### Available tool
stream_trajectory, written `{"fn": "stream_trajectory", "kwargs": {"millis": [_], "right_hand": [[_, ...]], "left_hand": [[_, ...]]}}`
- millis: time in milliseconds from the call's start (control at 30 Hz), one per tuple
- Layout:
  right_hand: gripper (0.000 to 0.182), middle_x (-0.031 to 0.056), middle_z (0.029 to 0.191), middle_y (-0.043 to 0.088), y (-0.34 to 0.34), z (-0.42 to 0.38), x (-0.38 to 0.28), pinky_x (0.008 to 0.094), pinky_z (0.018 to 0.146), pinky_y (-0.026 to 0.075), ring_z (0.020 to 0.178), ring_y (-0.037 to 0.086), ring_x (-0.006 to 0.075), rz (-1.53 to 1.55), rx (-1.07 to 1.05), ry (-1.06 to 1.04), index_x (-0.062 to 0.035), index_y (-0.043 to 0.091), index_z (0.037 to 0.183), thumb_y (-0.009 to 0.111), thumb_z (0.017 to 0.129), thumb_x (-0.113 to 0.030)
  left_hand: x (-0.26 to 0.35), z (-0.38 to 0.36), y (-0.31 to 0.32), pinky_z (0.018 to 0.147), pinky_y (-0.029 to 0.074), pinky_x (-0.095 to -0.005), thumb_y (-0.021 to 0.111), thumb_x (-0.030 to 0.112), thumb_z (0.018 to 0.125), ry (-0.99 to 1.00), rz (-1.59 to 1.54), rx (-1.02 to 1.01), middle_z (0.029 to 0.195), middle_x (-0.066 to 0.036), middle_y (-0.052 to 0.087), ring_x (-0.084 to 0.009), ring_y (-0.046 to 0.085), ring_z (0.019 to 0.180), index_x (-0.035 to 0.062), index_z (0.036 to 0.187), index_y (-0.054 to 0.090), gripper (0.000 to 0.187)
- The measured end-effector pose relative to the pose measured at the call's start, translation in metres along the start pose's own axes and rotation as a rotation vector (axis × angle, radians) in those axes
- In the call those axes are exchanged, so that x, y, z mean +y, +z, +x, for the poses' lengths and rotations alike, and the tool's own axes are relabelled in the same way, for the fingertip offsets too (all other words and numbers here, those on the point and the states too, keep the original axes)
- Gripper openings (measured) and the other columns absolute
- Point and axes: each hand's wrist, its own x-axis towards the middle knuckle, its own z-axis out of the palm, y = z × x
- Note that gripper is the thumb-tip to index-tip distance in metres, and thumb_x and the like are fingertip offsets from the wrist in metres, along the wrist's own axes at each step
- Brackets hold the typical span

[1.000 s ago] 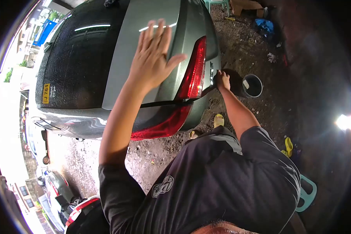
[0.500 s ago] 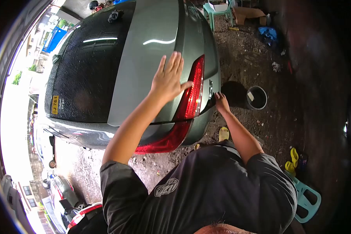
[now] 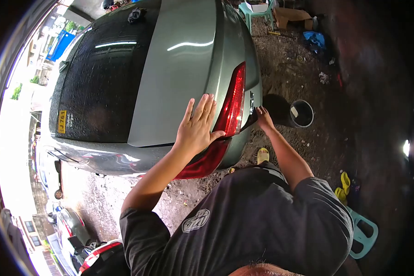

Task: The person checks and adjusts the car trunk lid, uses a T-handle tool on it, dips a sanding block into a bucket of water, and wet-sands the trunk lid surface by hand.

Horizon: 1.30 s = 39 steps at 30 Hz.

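My left hand (image 3: 195, 123) lies flat with fingers spread on the grey-green trunk lid (image 3: 177, 76) of a car, its thumb reaching the red tail light (image 3: 233, 103). At the car's rear face, my right hand (image 3: 265, 119) has its fingers close together and bent beside a dark recess below a chrome emblem (image 3: 251, 102). What those fingers grip, if anything, is hidden. The dark rear window (image 3: 103, 83) is wet and carries a yellow sticker (image 3: 62, 121). A dark crumpled cloth (image 3: 135, 15) rests higher on the glass.
A black bucket (image 3: 312, 120) stands on the dirt ground to the right. Yellow clogs (image 3: 343, 186) and a green plastic stool (image 3: 366, 237) are at lower right. Another green seat (image 3: 250, 16), a cardboard box (image 3: 292, 18) and a blue plastic bag (image 3: 314, 39) lie farther back.
My left hand has slid toward me along the trunk lid, beside the tail light. My right hand has stayed at nearly the same spot. The view has shifted slightly.
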Motion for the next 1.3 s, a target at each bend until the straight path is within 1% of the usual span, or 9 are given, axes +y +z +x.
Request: {"fn": "stream_trajectory", "kwargs": {"millis": [100,200,467,600,733,867,1067,1233,1300], "right_hand": [[0.052,0.0238,0.146,0.043,-0.008,-0.006,-0.015,0.0418,0.11,0.035,0.135,0.04,0.0392,0.003,-0.04,0.053,-0.0011,0.048,0.137,0.04,0.103,-0.04],[0.058,0.0238,0.146,0.042,-0.01,-0.01,-0.028,0.0421,0.111,0.034,0.135,0.04,0.0388,0.237,0.068,0.243,-0.001,0.046,0.14,0.041,0.102,-0.044],[0.062,0.0232,0.146,0.042,-0.005,-0.012,-0.024,0.0407,0.11,0.036,0.135,0.042,0.0383,0.217,0.079,0.248,0.0005,0.043,0.142,0.044,0.1,-0.046],[0.057,0.0205,0.143,0.047,0.01,-0.014,0.002,0.0411,0.108,0.037,0.131,0.045,0.0388,0.117,0.067,0.105,0.0027,0.05,0.135,0.045,0.1,-0.042],[0.053,0.0234,0.14,0.049,-0.038,-0.062,-0.058,0.0408,0.109,0.036,0.131,0.045,0.0396,0.211,0.017,0.176,0.0035,0.052,0.132,0.044,0.101,-0.039],[0.054,0.0253,0.139,0.05,-0.043,-0.109,-0.057,0.0399,0.111,0.033,0.132,0.043,0.0392,0.094,0.098,0.16,0.0045,0.051,0.132,0.044,0.102,-0.04],[0.065,0.0284,0.142,0.045,-0.053,-0.17,-0.05,0.041,0.113,0.032,0.135,0.042,0.0395,0.004,0.02,0.247,0.0082,0.044,0.138,0.042,0.101,-0.045],[0.058,0.0254,0.137,0.052,-0.052,-0.205,-0.06,0.0404,0.109,0.037,0.131,0.046,0.0388,0.042,0.1,0.288,0.0067,0.051,0.131,0.047,0.1,-0.042],[0.057,0.0256,0.137,0.051,-0.04,-0.22,-0.035,0.0406,0.109,0.037,0.13,0.047,0.0389,-0.054,0.074,0.143,0.0058,0.051,0.132,0.046,0.101,-0.041]], "left_hand": [[0.004,-0.015,0.003,0.121,0.009,-0.0489,0.036,0.07,0.09,0.008,0.011,-0.033,0.16,-0.011,0.023,-0.0254,0.014,0.15,0.0019,0.149,0.033,0.091],[0.006,-0.027,0.006,0.121,0.009,-0.0491,0.038,0.069,0.09,0.006,-0.011,-0.043,0.16,-0.011,0.022,-0.0256,0.013,0.15,0.0025,0.15,0.031,0.091],[0.017,-0.065,0.005,0.121,0.008,-0.0489,0.038,0.067,0.091,0.003,-0.005,-0.139,0.161,-0.012,0.021,-0.0256,0.012,0.15,0.0027,0.151,0.03,0.089],[0.02,-0.091,0.001,0.121,0.007,-0.0486,0.037,0.066,0.092,0.012,-0.002,-0.177,0.161,-0.013,0.021,-0.0255,0.012,0.15,0.0018,0.15,0.031,0.088],[0.019,-0.104,-0.006,0.121,0.009,-0.0471,0.036,0.065,0.093,0.021,-0.088,-0.161,0.159,-0.016,0.025,-0.028,0.016,0.149,-0.0029,0.147,0.035,0.087],[0.016,-0.089,0.001,0.121,0.011,-0.0464,0.043,0.064,0.092,0.05,-0.183,-0.027,0.156,-0.021,0.028,-0.0317,0.02,0.148,-0.0072,0.144,0.036,0.088],[0.026,-0.024,0.013,0.121,0.013,-0.044,0.043,0.062,0.093,-0.036,-0.259,0.175,0.151,-0.026,0.034,-0.0334,0.024,0.146,-0.0101,0.14,0.039,0.086],[0.04,0.012,0.024,0.122,0.007,-0.0442,0.039,0.061,0.095,-0.158,-0.252,0.263,0.151,-0.029,0.032,-0.0349,0.021,0.147,-0.0122,0.14,0.039,0.086],[0.04,0.004,0.028,0.122,0.007,-0.0444,0.04,0.06,0.095,-0.145,-0.25,0.273,0.151,-0.029,0.032,-0.0351,0.02,0.147,-0.0123,0.141,0.037,0.085]]}}
